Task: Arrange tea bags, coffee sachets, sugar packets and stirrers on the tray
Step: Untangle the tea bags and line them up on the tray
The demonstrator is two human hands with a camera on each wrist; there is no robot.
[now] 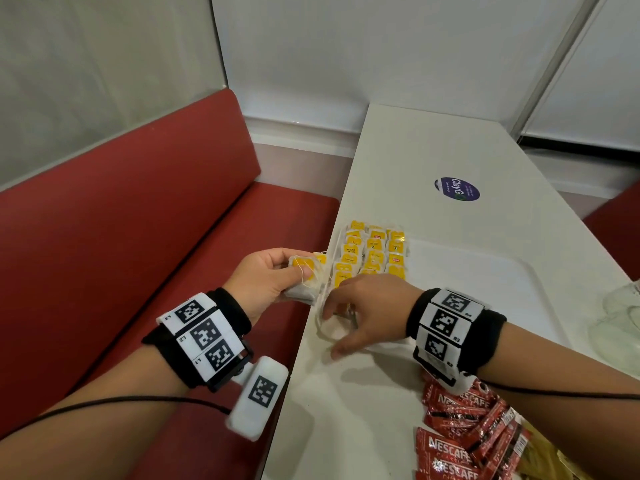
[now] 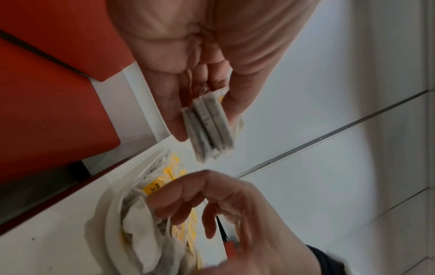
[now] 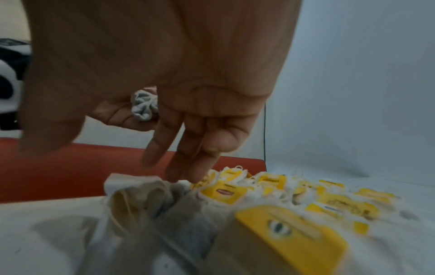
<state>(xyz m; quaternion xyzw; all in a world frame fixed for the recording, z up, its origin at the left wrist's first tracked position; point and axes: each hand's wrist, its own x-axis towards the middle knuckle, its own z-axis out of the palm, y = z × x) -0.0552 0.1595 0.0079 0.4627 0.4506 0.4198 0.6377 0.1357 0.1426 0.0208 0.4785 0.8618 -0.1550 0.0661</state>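
My left hand (image 1: 270, 271) grips a small stack of tea bags (image 1: 306, 268) with yellow tags, just off the table's left edge; the left wrist view shows the stack (image 2: 209, 126) edge-on between thumb and fingers. Several tea bags lie in neat rows (image 1: 375, 252) on the far left part of the white tray (image 1: 478, 289). A loose heap of tea bags (image 1: 332, 329) sits at the tray's near left corner. My right hand (image 1: 360, 306) hovers over that heap (image 3: 164, 204), fingers (image 3: 188, 163) pointing down at it and holding nothing. Red coffee sachets (image 1: 464, 434) lie near the front edge.
A red bench (image 1: 173, 237) runs along the left of the white table (image 1: 346, 410). A clear glass vessel (image 1: 623, 327) stands at the right edge. Pale yellow packets (image 1: 554, 459) lie beside the sachets. A round purple sticker (image 1: 457, 189) marks the far tabletop.
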